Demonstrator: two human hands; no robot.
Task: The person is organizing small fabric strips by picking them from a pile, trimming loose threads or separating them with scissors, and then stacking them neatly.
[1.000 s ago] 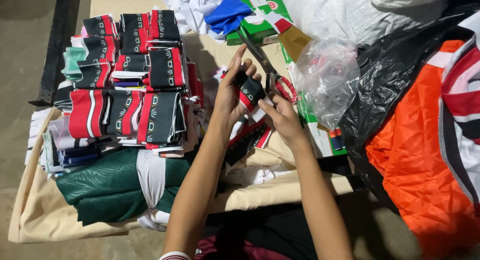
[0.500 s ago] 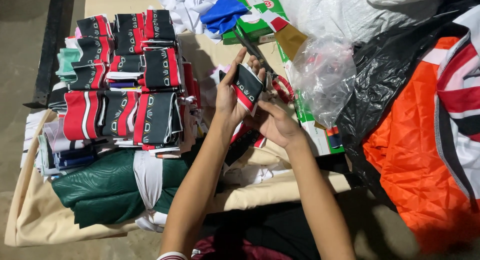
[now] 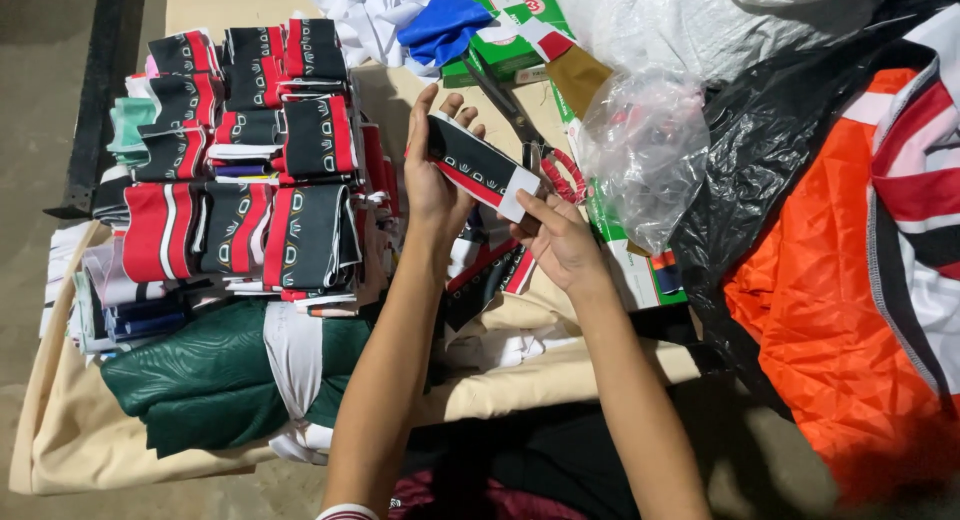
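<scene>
Left hand (image 3: pixel 432 185) props up one end of a black-and-red knit collar strip (image 3: pixel 478 163), fingers spread behind it; right hand (image 3: pixel 562 242) pinches its white end above the table (image 3: pixel 120 450). It looks light, soft and floppy, best gripped at both ends. Since a moment ago, the strip is stretched out flatter, clear of the scissors (image 3: pixel 530 130) and folded stacks (image 3: pixel 250 160).

I saw a low table (image 3: pixel 60 450) draped in beige cloth, standing on a dull grey concrete floor (image 3: pixel 40 100). A dark bar (image 3: pixel 100 90) ran along its left edge. Light was dim.
</scene>
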